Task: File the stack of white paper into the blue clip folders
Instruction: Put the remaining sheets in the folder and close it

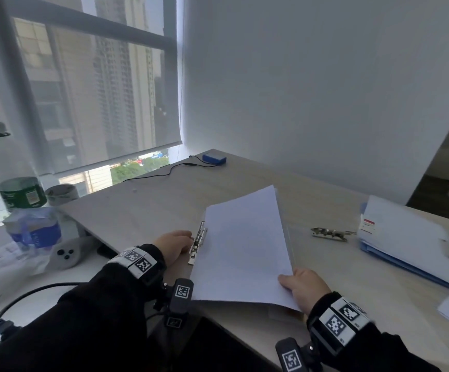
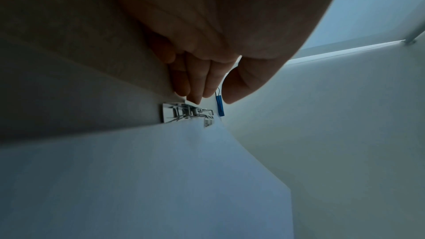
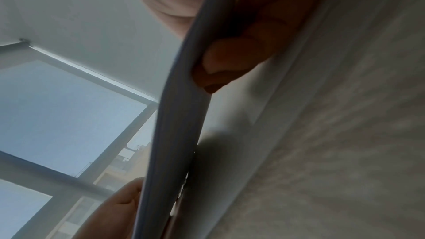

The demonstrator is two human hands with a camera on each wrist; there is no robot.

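paper: a thin stack of smooth white sheets (image 1: 245,251), rectangular, lying in front of the person on the surface, its near right corner lifted and bowed; the left edge sits at the clip
clip: bright metal lever clip (image 1: 198,242), flat base plate with a spring and bent wire arms, narrow and long, running along the paper's left edge
left hand: (image 1: 173,247) lies palm down just left of the clip; in the left wrist view the fingertips (image 2: 195,95) touch the clip's top, fingers straight and together, thumb apart, grip around nothing
right hand: (image 1: 305,288) holds the paper's near right corner, thumb on top, fingers (image 3: 230,57) curled beneath the sheets; grip narrow, pinching the paper
folders: a pile of blue folders (image 1: 411,248) with pale covers and a small red-and-white label, well apart at the right on the surface
loose clip: a second metal clip (image 1: 330,234) lying alone between the paper and the folders
surface: pale wood-grain top (image 1: 159,200), matt, with a straight left edge
box: small blue box (image 1: 214,158) with a black cable, at the far corner
sill: green tin (image 1: 22,194), grey tin (image 1: 61,194), crumpled blue-and-white plastic pack (image 1: 34,232)
room: plain white wall (image 1: 325,89); large window (image 1: 70,84) with a grey translucent roller blind partly down, tower blocks behind
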